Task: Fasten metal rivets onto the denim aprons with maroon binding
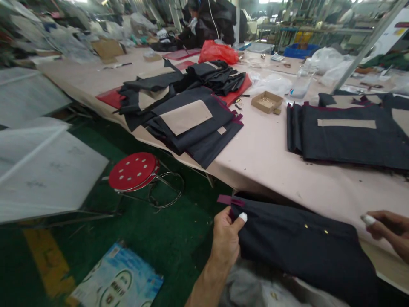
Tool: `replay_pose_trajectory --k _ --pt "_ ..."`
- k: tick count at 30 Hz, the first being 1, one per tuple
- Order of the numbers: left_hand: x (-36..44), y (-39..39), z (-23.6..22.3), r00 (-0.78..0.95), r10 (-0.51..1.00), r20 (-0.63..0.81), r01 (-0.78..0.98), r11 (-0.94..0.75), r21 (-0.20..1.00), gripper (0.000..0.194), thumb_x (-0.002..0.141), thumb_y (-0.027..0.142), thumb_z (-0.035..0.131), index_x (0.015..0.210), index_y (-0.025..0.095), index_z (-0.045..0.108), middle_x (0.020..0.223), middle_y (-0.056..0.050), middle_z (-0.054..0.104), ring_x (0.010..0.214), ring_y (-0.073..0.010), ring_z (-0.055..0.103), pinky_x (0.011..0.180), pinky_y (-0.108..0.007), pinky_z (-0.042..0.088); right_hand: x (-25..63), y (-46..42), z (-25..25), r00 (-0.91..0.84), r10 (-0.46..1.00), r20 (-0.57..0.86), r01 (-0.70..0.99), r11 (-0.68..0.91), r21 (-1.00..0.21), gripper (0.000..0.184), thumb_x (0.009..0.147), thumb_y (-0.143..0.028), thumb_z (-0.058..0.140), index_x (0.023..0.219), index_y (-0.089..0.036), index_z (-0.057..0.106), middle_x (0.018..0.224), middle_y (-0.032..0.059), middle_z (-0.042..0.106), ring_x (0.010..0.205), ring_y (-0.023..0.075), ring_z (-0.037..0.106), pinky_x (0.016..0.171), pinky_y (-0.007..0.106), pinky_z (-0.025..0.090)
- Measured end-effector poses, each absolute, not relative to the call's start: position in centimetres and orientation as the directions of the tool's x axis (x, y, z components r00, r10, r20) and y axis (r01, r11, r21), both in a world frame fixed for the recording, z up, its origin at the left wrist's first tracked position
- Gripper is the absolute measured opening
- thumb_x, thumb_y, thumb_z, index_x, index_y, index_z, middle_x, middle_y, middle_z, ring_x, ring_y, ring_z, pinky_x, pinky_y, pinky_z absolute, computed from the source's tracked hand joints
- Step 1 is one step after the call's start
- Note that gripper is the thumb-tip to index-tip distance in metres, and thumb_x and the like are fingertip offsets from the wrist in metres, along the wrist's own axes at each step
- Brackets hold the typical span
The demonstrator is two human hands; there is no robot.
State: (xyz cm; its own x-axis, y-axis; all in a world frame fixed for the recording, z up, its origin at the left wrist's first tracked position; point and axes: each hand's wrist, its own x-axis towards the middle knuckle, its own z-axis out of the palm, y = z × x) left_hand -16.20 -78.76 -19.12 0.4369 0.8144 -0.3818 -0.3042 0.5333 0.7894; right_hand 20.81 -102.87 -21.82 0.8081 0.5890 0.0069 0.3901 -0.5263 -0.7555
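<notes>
My left hand [225,234] pinches the left end of a dark navy fabric piece [297,251], with white tape around its thumb tip. A magenta strip [230,200] sticks out at that corner. Two small gold-coloured metal studs [316,229] show on the cloth, which hangs at the table's front edge over my lap. Off the fabric's right end, my right hand [386,230] is above the table edge, its taped thumb close against the fingers. Whatever it may hold is too small or hidden to make out.
On the pinkish table [255,153] lie dark fabric pieces [191,123] with beige patches, a folded stack [348,132], a small cardboard box [266,102] of tiny pieces and a red plastic bag [218,52]. A red stool [134,170] and blue printed packaging [121,277] are on the left.
</notes>
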Motion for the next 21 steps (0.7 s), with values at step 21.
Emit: replay_pose_trajectory --k 21 --pt "-16.5 -78.0 -20.2 0.377 0.728 -0.573 -0.210 0.669 0.713 0.057 0.050 0.009 0.085 0.106 0.014 0.073 0.093 -0.008 0.077 0.083 -0.0279 0.074 0.081 -0.036 0.059 26.9 -81.8 -25.6 0.547 0.817 0.182 0.752 -0.384 -0.536 0.023 0.079 -0.035 0.059 0.081 -0.018 0.074 0.075 0.0049 0.072 0.067 0.0197 0.063 0.065 0.028 0.044"
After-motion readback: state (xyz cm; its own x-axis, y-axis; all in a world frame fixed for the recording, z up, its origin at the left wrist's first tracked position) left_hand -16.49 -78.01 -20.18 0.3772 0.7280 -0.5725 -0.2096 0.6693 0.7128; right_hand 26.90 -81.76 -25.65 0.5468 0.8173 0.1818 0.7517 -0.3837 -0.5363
